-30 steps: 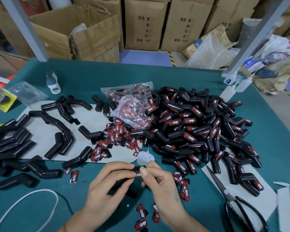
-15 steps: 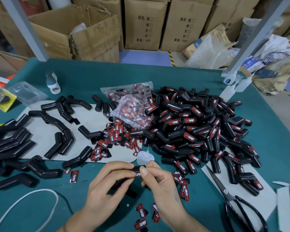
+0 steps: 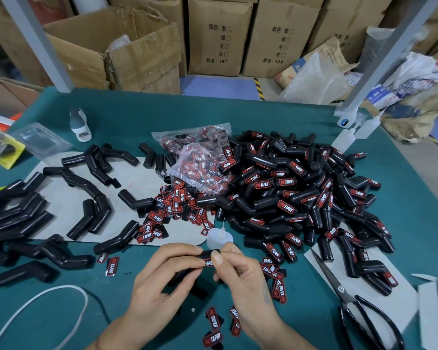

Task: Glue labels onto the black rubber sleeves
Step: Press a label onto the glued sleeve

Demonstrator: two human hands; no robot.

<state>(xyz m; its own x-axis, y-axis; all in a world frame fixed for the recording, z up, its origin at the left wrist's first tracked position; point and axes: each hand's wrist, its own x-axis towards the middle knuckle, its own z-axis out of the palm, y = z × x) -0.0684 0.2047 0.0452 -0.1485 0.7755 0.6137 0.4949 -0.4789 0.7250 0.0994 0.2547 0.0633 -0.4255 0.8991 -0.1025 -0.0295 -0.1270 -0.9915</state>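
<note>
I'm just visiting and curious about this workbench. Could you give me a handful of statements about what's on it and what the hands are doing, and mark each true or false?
1. Both hands hold one black sleeve between them. True: the left hand and right hand grip it, and a red label shows on it.
2. The big pile of labelled sleeves lies to the person's left. False: it lies to the right; the unlabelled sleeves lie on the left.
3. The scissors are in the right hand. False: they lie on the table, near right.
4. A small squeeze bottle stands just beyond the hands. True.
5. The table is red. False: it is green.
</note>
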